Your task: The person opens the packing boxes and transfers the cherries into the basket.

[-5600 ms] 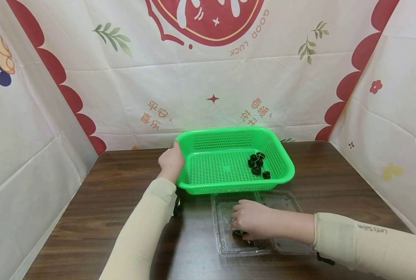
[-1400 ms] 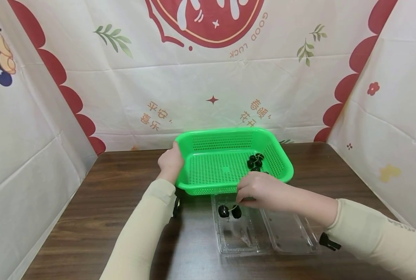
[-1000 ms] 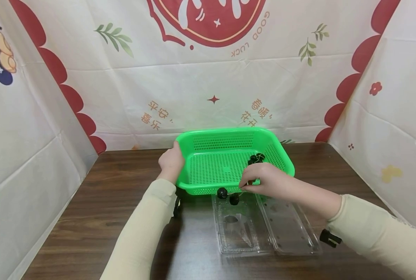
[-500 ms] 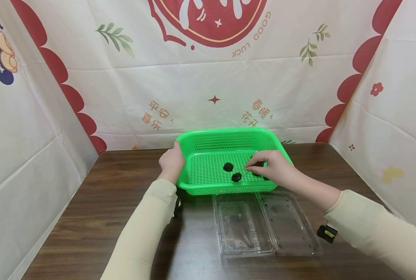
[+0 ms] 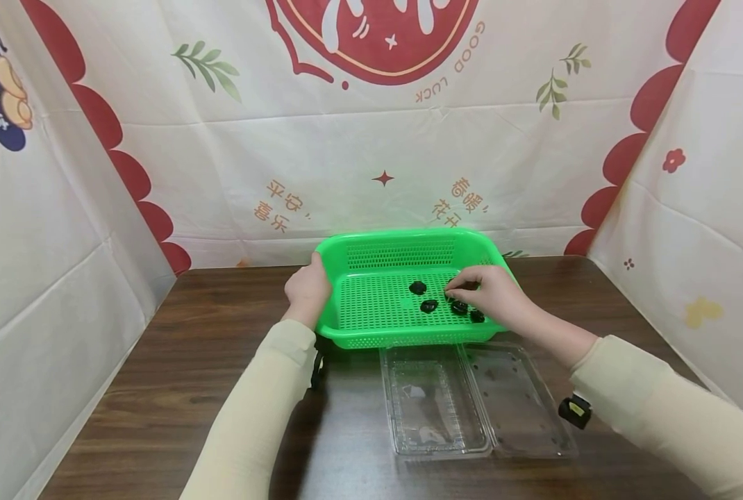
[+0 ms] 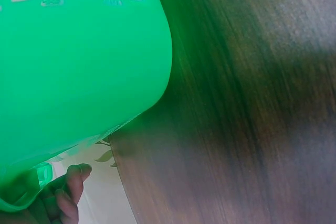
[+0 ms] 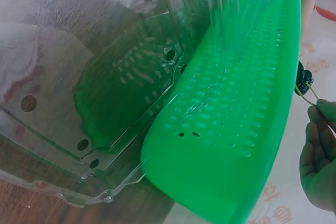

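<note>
A green plastic basket (image 5: 403, 338) stands at the back of the table. My left hand (image 5: 307, 288) grips its left rim, and in the left wrist view the fingers (image 6: 74, 182) curl by the rim. Over the basket's right half, my right hand (image 5: 490, 295) pinches the stems of a pair of dark cherries (image 5: 429, 306) low above the mesh floor. In the right wrist view a dark cherry (image 7: 303, 78) hangs by its green stem from the fingertips. More cherries (image 5: 459, 307) lie at the basket's right side, partly hidden behind the right hand.
A clear plastic clamshell box (image 5: 430, 410) lies open in front of the basket, its lid (image 5: 518, 403) with small holes spread to the right. The wooden table (image 5: 209, 361) ends at a white printed cloth (image 5: 321, 160) behind; more cloth hangs at both sides.
My right hand has lifted the pair of cherries from the clear box, carried it over the basket's front rim and lowered it inside, shifting slightly right. The left hand has stayed on the rim.
</note>
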`<state>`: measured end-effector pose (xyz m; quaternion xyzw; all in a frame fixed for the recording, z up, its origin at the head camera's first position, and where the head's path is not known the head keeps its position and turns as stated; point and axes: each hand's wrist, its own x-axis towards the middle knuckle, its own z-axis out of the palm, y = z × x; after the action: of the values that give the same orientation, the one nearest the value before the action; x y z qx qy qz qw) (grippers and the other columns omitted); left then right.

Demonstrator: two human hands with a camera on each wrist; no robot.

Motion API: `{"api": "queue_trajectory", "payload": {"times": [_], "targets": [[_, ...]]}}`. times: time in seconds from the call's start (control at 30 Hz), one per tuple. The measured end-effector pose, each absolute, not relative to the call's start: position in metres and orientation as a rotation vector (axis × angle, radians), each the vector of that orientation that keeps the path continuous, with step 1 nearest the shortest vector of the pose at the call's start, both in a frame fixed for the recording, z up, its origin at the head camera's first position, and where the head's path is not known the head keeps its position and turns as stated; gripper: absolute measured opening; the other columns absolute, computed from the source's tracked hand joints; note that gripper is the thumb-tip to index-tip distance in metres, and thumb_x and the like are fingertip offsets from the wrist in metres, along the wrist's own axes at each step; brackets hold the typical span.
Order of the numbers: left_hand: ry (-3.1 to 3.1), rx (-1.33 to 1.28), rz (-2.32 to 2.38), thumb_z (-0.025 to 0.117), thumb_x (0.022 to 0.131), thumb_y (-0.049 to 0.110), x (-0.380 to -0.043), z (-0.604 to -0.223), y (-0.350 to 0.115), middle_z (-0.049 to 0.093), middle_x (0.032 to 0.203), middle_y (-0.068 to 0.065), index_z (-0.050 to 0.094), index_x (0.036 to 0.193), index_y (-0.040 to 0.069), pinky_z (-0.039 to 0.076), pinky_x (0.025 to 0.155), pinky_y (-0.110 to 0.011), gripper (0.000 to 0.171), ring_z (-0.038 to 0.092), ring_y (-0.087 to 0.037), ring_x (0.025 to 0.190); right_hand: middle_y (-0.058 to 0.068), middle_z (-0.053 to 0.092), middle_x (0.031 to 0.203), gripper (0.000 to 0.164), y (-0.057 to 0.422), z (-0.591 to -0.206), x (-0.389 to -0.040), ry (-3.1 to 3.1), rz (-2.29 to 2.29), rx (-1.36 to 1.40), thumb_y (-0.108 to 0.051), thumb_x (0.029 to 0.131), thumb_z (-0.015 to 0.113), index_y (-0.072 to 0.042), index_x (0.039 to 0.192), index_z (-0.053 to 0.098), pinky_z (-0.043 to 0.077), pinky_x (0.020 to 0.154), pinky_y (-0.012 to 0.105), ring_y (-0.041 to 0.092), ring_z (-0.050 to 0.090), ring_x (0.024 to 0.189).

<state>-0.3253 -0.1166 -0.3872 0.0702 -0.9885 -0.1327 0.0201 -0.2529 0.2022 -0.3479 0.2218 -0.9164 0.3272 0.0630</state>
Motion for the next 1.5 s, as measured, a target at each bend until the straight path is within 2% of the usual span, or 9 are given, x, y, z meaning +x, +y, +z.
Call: {"api": "queue_trajectory", "payload": {"times": [0.23,0.53,1.0,1.5], "targets": [[-3.062,0.213,-0.41,0.049,0.099,0.014,-0.326,-0.388,-0.117,0.067,0.1,-0.015,0.025,0.153,0.01,0.051,0.063,-0.043,0.058,0.065,-0.028,0.083,0.004,0.07,0.096,0.012,0.204,-0.354,-0.261,-2.776,0.988,0.624,-0.009,0.089,0.072,-0.007,0.099,0.076,0.053,0.072,0.038,0.02,0.064,0.086],[-3.065,0.213,-0.397,0.048,0.099,0.014,-0.327,-0.389,-0.117,0.067,0.097,-0.015,0.025,0.153,0.01,0.051,0.061,-0.042,0.059,0.065,-0.028,0.081,0.005,0.07,0.099,0.011,0.207,-0.364,-0.271,-2.779,0.977,0.564,-0.01,0.089,0.072,-0.011,0.098,0.077,0.052,0.073,0.04,0.023,0.063,0.092],[-3.051,0.209,-0.418,0.052,0.098,0.014,-0.327,-0.39,-0.117,0.067,0.101,-0.015,0.027,0.152,0.009,0.051,0.063,-0.043,0.061,0.065,-0.029,0.084,0.01,0.07,0.106,0.011,0.213,-0.378,-0.282,-2.81,0.971,0.508,-0.012,0.091,0.07,-0.011,0.1,0.076,0.052,0.077,0.045,0.029,0.062,0.101],[-3.043,0.219,-0.429,0.053,0.097,0.014,-0.325,-0.388,-0.117,0.067,0.102,-0.015,0.027,0.152,0.01,0.051,0.063,-0.043,0.06,0.065,-0.029,0.085,0.013,0.069,0.108,0.016,0.216,-0.384,-0.292,-2.854,1.041,0.432,-0.012,0.091,0.069,-0.002,0.103,0.075,0.052,0.078,0.045,0.03,0.062,0.099]]}}
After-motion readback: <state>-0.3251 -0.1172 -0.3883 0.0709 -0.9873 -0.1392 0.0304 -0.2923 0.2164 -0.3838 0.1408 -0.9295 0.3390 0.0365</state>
